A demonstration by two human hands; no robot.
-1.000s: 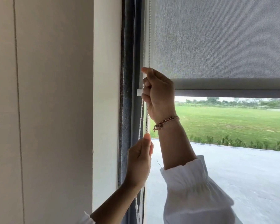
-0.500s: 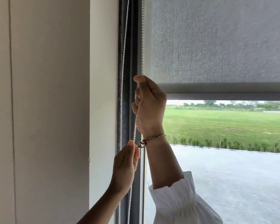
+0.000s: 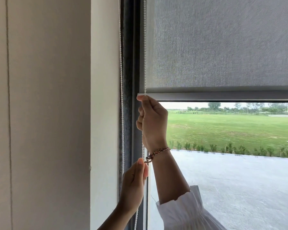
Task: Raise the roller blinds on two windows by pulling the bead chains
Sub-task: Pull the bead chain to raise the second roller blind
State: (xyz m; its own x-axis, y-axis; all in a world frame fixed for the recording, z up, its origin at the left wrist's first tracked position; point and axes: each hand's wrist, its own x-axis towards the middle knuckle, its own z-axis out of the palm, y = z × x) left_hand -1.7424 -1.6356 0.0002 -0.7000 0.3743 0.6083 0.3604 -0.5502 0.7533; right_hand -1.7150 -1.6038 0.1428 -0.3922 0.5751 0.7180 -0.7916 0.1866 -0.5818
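The white plastic bead chain runs vertically at 12 o'clock from my grip, its long axis straight up and down along the dark grey window frame; its second strand hangs parallel, at 9 o'clock, beside the cream plaster wall. My right hand is closed around the front strand, thumb and forefinger pinching it just below the grey woven-fabric roller blind's flat bottom bar. My left hand, at 6 o'clock from the right and lower on the same strand, pinches it between thumb and fingertips. The right hand is nearer the bar. The beads look small, round and hard, so slippery; I judge the next pull must go straight down the chain's axis. The blind covers the upper pane only.
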